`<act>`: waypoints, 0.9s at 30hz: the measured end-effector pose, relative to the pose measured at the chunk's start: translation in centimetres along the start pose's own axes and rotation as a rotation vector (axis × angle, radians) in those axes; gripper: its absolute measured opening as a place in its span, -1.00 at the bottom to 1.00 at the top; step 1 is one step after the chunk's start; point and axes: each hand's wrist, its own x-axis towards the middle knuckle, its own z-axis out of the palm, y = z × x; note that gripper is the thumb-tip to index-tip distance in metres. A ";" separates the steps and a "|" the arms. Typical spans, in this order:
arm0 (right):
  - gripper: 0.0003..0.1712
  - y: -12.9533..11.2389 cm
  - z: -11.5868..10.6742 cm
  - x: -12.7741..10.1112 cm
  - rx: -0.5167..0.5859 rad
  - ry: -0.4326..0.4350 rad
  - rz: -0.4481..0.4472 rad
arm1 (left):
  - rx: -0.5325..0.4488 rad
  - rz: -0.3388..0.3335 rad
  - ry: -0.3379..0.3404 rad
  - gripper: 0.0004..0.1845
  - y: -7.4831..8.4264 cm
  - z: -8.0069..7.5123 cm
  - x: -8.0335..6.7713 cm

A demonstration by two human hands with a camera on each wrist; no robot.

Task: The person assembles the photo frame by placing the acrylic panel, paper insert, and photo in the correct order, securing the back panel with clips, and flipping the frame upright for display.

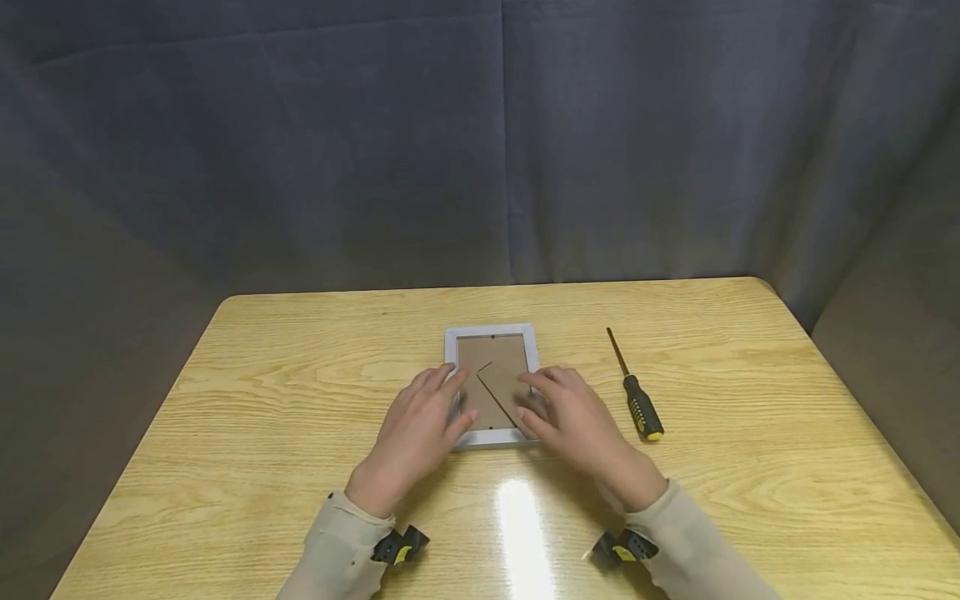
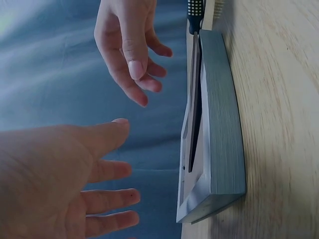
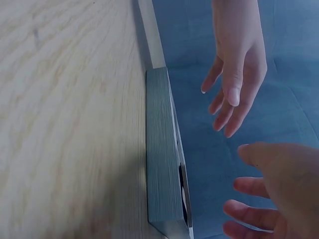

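A picture frame (image 1: 491, 331) with a pale grey border lies back side up on the table. Its brown backing board (image 1: 472, 350) carries an easel-leg flap (image 1: 506, 387) set at a slant across it. My left hand (image 1: 416, 429) hovers over the frame's left side, fingers loosely spread and holding nothing. Over the right side hovers my right hand (image 1: 577, 417), likewise relaxed. Both wrist views show a gap between the hands and the frame's thick side (image 2: 224, 119). In the left wrist view, the flap (image 2: 195, 109) overlaps the backing at a slight angle.
To the right of the frame lies a screwdriver (image 1: 641, 408) with a black and yellow handle, its shaft pointing away from me. The wooden table (image 1: 300, 358) has rounded far corners. Dark curtains (image 1: 375, 167) hang behind it and at both sides.
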 end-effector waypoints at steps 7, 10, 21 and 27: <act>-0.49 -0.4 0.1 0.0 -0.007 0.014 -0.038 | 0.006 0.011 0.007 -0.39 0.2 -0.1 0.0; -0.50 -0.6 0.1 0.0 -0.005 0.021 -0.048 | 0.008 0.010 0.006 -0.38 0.2 -0.2 0.0; -0.48 -0.6 0.2 -0.1 -0.038 0.010 0.021 | -0.003 0.011 0.001 -0.40 0.3 0.1 -0.1; -0.46 -0.5 0.7 -0.1 -0.036 -0.038 0.150 | 0.004 -0.029 -0.006 -0.38 0.1 0.5 0.0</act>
